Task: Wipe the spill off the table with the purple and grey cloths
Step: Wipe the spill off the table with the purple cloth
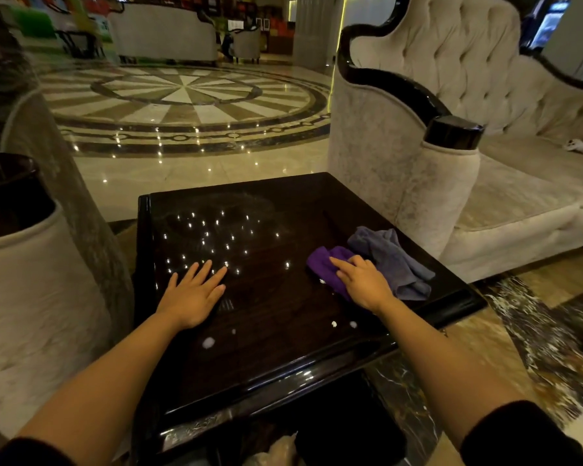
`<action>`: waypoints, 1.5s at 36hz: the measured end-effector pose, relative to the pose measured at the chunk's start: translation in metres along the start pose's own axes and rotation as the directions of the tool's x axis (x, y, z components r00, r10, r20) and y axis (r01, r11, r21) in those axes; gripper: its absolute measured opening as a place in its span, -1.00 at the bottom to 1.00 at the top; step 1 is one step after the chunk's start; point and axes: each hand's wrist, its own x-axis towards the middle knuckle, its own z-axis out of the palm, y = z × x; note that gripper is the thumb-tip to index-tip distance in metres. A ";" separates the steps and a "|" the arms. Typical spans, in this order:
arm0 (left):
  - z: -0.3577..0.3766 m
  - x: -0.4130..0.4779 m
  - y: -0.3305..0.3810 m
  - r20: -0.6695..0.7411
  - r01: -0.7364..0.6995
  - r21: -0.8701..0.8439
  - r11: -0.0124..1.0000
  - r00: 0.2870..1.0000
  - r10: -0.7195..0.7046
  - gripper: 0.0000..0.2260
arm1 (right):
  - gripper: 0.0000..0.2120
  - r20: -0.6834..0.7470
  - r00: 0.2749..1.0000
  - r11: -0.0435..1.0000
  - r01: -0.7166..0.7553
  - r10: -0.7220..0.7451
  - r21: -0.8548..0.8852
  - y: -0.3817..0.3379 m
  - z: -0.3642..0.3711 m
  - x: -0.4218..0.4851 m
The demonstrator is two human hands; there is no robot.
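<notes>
A dark glossy wooden table (pixel 270 361) fills the middle of the view. White spill drops lie near its front: a larger blob (pixel 208 343) and small drops (pixel 343 324). My right hand (pixel 362 280) presses flat on a bunched purple cloth (pixel 323 265) at the table's right side. A grey cloth (pixel 391 260) lies crumpled just behind and right of the purple one, touching it. My left hand (pixel 192 294) rests flat on the bare tabletop at the left, fingers spread, holding nothing.
A cream tufted sofa (pixel 485 183) with a black-capped armrest stands right of the table. Another cream armrest (pixel 31 280) stands close on the left. Polished marble floor (pixel 189 105) lies beyond the table. A white object (pixel 581 147) lies on the sofa seat.
</notes>
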 end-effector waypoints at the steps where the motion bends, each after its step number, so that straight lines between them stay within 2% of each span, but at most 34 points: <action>1: 0.000 0.000 0.000 -0.001 -0.002 0.003 1.000 1.000 0.002 -0.55 | -0.63 0.003 1.000 1.000 0.014 -0.014 0.005 -0.005 0.001 -0.005; 8: 0.002 0.002 -0.001 -0.010 -0.002 -0.003 1.000 1.000 0.002 -0.54 | -0.63 0.031 0.993 0.993 0.117 -0.117 0.006 -0.044 0.008 -0.048; 14: 0.003 0.003 -0.002 -0.014 -0.001 0.000 1.000 1.000 0.001 -0.54 | -0.64 -0.027 0.975 0.975 0.222 -0.222 0.026 -0.069 0.019 -0.090; 29: -0.001 -0.002 0.003 -0.031 -0.023 -0.029 0.999 0.999 0.022 -0.54 | -0.68 -0.089 0.938 0.912 0.346 -0.334 0.220 -0.085 0.027 -0.165; 30: 0.000 -0.017 -0.016 -0.033 0.034 -0.034 0.999 0.999 -0.035 -0.55 | -0.68 -0.079 0.921 0.886 0.389 -0.381 0.254 -0.097 0.029 -0.164; 33: 0.002 -0.018 -0.023 -0.040 0.047 -0.044 0.998 0.998 -0.049 -0.55 | -0.68 -0.132 0.922 0.865 0.387 -0.364 0.318 -0.098 0.014 -0.158; 38: -0.002 -0.018 -0.019 -0.099 0.016 -0.113 0.993 0.995 -0.028 -0.56 | -0.68 -0.222 0.952 0.872 0.287 -0.213 0.397 -0.081 -0.014 -0.136; 42: -0.004 -0.020 -0.007 -0.119 -0.010 -0.172 0.985 0.993 -0.010 -0.57 | -0.68 -0.227 0.965 0.902 0.212 -0.132 0.376 -0.062 -0.028 -0.117; 45: -0.008 -0.022 0.006 -0.143 -0.053 -0.152 0.987 0.989 0.031 -0.57 | -0.69 -0.241 0.965 0.921 0.181 -0.099 0.346 -0.051 -0.036 -0.103; 54: -0.003 -0.066 -0.014 -0.107 0.018 -0.076 0.997 0.994 -0.026 -0.56 | -0.69 -0.136 0.945 0.895 0.326 -0.298 0.304 -0.113 -0.018 -0.037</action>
